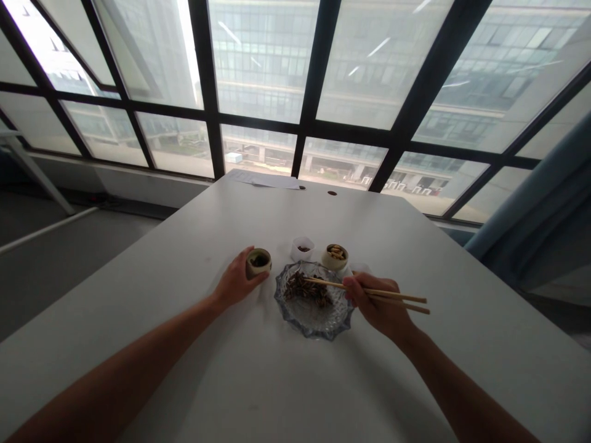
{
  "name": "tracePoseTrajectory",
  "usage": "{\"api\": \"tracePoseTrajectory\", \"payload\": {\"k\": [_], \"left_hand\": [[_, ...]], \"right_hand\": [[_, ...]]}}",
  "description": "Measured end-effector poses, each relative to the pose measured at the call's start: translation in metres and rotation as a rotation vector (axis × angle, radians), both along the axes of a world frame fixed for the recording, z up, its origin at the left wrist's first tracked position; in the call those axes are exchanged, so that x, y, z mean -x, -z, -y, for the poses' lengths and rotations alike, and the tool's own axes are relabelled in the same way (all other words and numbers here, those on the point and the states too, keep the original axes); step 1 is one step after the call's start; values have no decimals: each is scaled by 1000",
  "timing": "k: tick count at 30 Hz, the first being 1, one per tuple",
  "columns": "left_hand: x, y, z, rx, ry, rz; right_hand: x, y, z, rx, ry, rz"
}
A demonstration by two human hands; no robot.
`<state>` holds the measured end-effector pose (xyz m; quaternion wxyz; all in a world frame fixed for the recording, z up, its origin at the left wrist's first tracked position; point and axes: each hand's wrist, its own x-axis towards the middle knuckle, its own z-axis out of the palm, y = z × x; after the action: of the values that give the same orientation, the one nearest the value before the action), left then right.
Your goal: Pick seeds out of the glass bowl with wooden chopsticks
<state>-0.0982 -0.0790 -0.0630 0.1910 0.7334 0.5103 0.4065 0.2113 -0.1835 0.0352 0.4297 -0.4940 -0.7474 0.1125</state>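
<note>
My left hand [237,279] is wrapped round a small pale cup [253,269] with a dark inside, left of the glass bowl. In my right hand [379,306] is a pair of wooden chopsticks [397,296], pointing left over the bowl. Their tips touch or hover just over a heap of brown, seed-like pieces [307,289]; I cannot tell which. That heap lies in the back part of a clear glass bowl [318,332] with a scalloped rim. The bottom of the left cup is too dark to make out.
Behind the bowl stand a small white cup [302,252] with a few dark pieces and a beige cup [335,261] holding tan pieces. Papers [268,180] lie at the far edge of the white table [207,381], before the windows. A blue curtain [530,197] hangs at right.
</note>
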Motion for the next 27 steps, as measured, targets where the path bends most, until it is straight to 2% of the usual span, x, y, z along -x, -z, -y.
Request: {"api": "tracePoseTrajectory", "payload": {"k": [5, 16, 23, 27], "left_hand": [[0, 3, -1, -7, 3, 0], [0, 2, -1, -24, -1, -15], [0, 0, 0, -19, 8, -19], [0, 0, 0, -20, 14, -18]], "right_hand": [[2, 7, -6, -45, -33, 9], [0, 10, -7, 1, -111, 15], [-10, 31, -10, 126, 41, -311], [-8, 30, -9, 129, 14, -263]]}}
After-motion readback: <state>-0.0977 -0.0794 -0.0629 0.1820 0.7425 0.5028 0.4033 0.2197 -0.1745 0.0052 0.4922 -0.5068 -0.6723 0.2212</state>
